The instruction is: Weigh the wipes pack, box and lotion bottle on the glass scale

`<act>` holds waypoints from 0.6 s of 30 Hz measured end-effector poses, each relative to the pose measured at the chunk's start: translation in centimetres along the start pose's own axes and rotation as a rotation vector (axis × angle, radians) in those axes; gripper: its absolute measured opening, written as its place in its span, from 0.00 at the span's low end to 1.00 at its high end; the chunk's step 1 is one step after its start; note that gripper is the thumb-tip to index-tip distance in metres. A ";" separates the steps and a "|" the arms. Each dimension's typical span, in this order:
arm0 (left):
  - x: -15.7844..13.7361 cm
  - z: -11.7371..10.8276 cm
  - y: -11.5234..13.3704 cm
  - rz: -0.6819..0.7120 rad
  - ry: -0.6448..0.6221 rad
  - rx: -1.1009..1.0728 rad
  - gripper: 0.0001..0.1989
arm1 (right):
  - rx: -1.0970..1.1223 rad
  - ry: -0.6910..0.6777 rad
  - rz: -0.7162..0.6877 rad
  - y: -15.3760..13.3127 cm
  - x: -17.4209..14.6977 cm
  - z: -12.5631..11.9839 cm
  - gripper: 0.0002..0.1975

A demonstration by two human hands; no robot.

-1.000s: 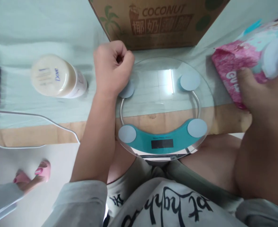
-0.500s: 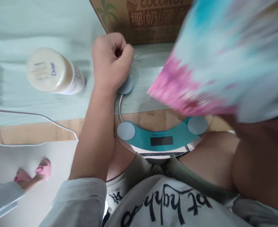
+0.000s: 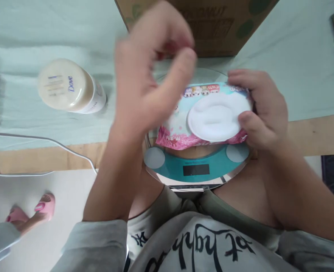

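Upper left of the frame, a cream Dove bottle (image 3: 70, 87) lying on the pale green cloth (image 3: 27, 34), cardboard box (image 3: 212, 26) at top, white cable (image 3: 42, 139) across the tabletop (image 3: 320, 132), pink slippers (image 3: 43, 206) lower left.

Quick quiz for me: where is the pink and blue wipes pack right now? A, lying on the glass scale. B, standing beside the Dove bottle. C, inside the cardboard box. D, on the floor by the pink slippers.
A: the wipes pack lies on the glass scale, with the right hand gripping its right end and the blurred left hand raised above its left end.
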State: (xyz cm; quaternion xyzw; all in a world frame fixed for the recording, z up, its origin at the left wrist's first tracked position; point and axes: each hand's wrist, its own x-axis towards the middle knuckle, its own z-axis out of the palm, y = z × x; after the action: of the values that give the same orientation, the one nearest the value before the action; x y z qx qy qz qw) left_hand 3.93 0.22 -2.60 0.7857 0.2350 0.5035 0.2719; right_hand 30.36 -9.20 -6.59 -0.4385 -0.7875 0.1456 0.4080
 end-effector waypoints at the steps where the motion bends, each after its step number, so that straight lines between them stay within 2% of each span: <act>1: -0.1 0.8 0.7 -0.007 -0.066 -0.005 0.10 | -0.009 -0.020 -0.010 -0.1 0.0 -0.1 0.28; 4: -0.5 2.6 0.9 -0.091 -0.224 0.024 0.14 | -0.039 -0.025 0.007 -0.4 0.3 -0.1 0.29; 6: -0.7 2.9 0.0 -0.147 -0.212 0.006 0.14 | -0.050 -0.024 0.009 -0.4 0.5 0.0 0.30; 10: -0.9 3.0 -1.7 -0.085 -0.183 -0.018 0.14 | -0.034 -0.011 0.003 -0.5 0.6 0.1 0.29; 15: -1.5 3.5 -0.9 -0.138 -0.187 0.017 0.14 | -0.037 -0.027 0.024 -0.5 0.4 0.0 0.30; 18: -1.7 1.9 -1.0 -0.234 -0.197 0.112 0.15 | -0.108 -0.001 -0.031 -0.7 0.3 -0.2 0.28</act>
State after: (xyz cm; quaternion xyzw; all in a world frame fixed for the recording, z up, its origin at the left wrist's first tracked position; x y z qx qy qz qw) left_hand 4.90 -0.46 -5.03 0.8124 0.3247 0.3750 0.3064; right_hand 30.01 -9.40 -5.86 -0.4473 -0.8012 0.0967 0.3856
